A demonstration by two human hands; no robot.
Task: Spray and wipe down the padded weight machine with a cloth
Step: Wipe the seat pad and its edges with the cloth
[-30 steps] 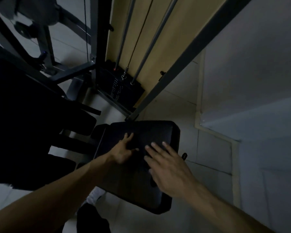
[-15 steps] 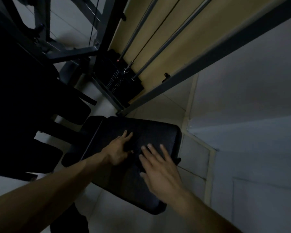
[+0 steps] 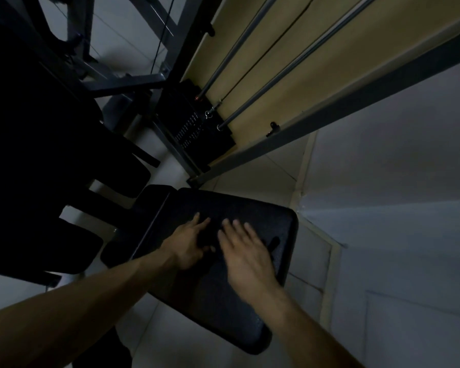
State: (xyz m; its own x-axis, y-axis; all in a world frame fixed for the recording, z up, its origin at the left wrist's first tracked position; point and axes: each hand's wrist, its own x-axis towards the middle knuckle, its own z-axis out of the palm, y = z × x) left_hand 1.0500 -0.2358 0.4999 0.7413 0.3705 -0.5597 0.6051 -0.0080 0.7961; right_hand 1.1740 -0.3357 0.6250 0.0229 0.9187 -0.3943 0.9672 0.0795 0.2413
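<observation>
Now: both hands on the dark pad

Largest is the grey steel weight-machine frame (image 3: 329, 115), rising beyond the far end of the black rectangular padded seat (image 3: 223, 301), which lies at centre over pale floor tiles. Beyond the pad's far-left corner sits the black weight stack (image 3: 194, 128). On the pad's far half, the left hand (image 3: 189, 245) presses flat with its fingers spread. The right hand (image 3: 245, 253) lies just beside it, fingers straight and slightly apart; whether it touches the pad cannot be told.

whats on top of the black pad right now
The left hand and the right hand lie flat on the pad, side by side. A dark patch between them may be a cloth, too dim to tell. Anything under the palms is covered.
</observation>
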